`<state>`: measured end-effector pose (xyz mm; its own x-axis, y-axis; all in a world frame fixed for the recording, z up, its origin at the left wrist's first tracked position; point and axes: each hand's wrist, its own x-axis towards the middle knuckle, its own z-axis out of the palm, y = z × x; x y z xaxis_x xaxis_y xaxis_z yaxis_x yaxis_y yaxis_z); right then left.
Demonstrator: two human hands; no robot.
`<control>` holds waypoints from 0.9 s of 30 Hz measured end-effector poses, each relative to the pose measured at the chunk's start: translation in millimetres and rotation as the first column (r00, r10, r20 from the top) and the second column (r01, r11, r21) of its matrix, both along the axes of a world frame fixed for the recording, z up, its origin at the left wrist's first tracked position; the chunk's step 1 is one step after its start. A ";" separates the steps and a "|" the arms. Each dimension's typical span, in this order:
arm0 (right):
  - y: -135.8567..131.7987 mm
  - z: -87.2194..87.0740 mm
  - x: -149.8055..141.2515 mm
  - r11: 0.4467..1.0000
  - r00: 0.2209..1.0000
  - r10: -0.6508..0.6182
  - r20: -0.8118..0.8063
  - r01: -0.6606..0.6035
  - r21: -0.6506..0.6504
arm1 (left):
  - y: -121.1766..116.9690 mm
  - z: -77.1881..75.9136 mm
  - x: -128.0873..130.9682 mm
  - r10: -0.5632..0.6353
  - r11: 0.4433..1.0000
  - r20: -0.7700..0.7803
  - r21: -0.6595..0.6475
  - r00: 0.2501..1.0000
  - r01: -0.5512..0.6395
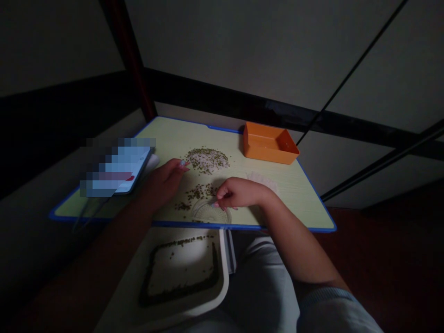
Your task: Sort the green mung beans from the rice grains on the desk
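A mixed pile of small green beans and white grains lies spread on the small table. My left hand is at the pile's left edge, its fingertips drawn together; anything between them is too small to make out. Closer to me is a loose scatter of green beans. Over the rim of a clear round dish my right hand is curled, fingers pinched downward, and I cannot see what they hold. White grains form a separate patch just behind my right wrist.
An orange open box stands at the back right corner. At the left, a tablet-like screen, partly blurred out, leans on the table. Below the front edge sits a white tray with green beans along its inner sides. Walls rise close behind.
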<state>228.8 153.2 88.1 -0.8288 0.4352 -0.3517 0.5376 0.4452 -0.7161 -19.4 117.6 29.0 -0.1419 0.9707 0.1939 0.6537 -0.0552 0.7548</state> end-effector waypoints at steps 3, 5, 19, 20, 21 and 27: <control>0.8 -1.6 0.7 1.000 1.000 0.018 -0.010 -0.018 -0.005 | -2.2 2.5 1.7 0.007 1.000 -0.015 -0.010 1.000 -0.007; 1.7 -3.4 0.9 1.000 1.000 0.024 -0.011 -0.024 -0.008 | -3.0 3.0 2.3 0.015 1.000 -0.015 0.000 1.000 -0.015; 0.8 -6.3 -0.3 0.998 0.998 0.058 -0.011 -0.058 -0.035 | -1.4 2.4 2.6 0.019 1.000 -0.015 0.006 1.000 -0.019; 1.1 -6.4 0.0 0.997 0.998 0.062 -0.012 -0.062 -0.038 | -1.2 2.0 2.4 0.020 1.000 -0.016 0.004 1.000 -0.020; 1.3 -6.5 0.3 0.997 0.998 0.066 -0.010 -0.066 -0.042 | -1.0 1.8 2.2 0.024 1.000 -0.017 0.003 1.000 -0.024; 2.8 -6.4 1.1 0.997 0.996 0.072 -0.060 -0.069 0.045 | -2.0 2.4 1.0 0.012 1.000 -0.017 -0.020 1.000 -0.013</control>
<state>230.0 156.1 81.8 -0.8775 0.3884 -0.2812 0.4591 0.5110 -0.7268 -18.4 115.7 31.3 -0.1507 0.9726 0.1773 0.6672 -0.0322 0.7442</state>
